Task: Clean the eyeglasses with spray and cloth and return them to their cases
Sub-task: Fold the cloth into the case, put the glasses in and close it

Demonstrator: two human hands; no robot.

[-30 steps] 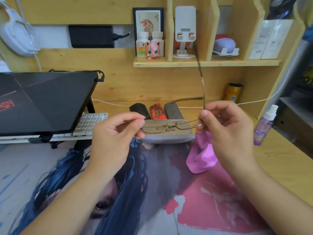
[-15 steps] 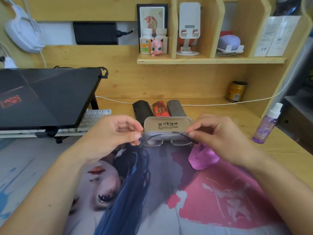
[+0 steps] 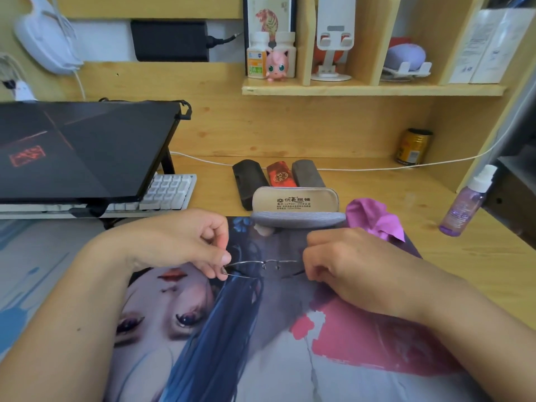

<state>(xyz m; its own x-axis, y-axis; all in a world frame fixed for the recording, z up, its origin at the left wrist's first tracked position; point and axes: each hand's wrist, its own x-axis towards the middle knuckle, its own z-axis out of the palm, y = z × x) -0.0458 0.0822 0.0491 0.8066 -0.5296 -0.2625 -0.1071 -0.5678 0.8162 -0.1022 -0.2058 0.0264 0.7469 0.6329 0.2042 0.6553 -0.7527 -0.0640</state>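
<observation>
Left hand [image 3: 185, 242] pinches the left end of the rimless eyeglasses [image 3: 265, 268] betw. thumb and fingers; right hand [image 3: 348, 262] has its fingers curled round the right end. Your eyeglasses hang between both hands, low over the printed desk mat [image 3: 261, 358], just in front of the open case [image 3: 295, 210]. Temples look folded in, but the wire is too thin to confirm.

Case: lid up, grey tray facing you, at the mat's far edge. Three closed cases [image 3: 278, 177] sit in a row behind it. Pink cloth [image 3: 374, 219] lies crumpled just right of the open case, partly behind your right hand. Spray bottle [image 3: 467, 201] stands upright on the tabletop [image 3: 478, 271], well to the right.

Judgement: you are likely about to seat the glasses in the open case.

Risks from here:
- Rimless frame, thin wire. Pinch pressure at the ends could twist the bridge or stress the lens mounts. Keep both hands level.
- Fingertips near the lenses: one slip = fresh smudge, cleaning undone.
- Lens face dragging on the mat or case edge = possible scratch.
- Lid may fall shut on a temple if it is not fully folded; check before closing.
- Cloth is close to the tray; it could get trapped under the frame.
</observation>
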